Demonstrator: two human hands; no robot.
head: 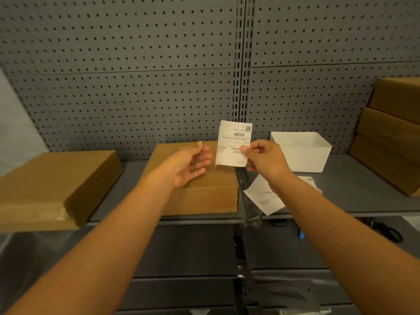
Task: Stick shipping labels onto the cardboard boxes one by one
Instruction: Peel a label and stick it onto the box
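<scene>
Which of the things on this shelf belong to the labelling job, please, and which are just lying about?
Job:
- shipping label, pinched by the right hand
- left hand, held open over the middle cardboard box
- left cardboard box
- stacked boxes at right
- loose paper sheets, possibly labels or backings

Lying about:
- white bin
- scissors on the lower shelf

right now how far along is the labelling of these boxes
Done: no label shows on any visible box face. In hand: the right hand pinches a white printed shipping label above the flat brown cardboard box in the middle; the left hand hovers open. Left: that box, the brown box at left, the stacked brown boxes at right.
</scene>
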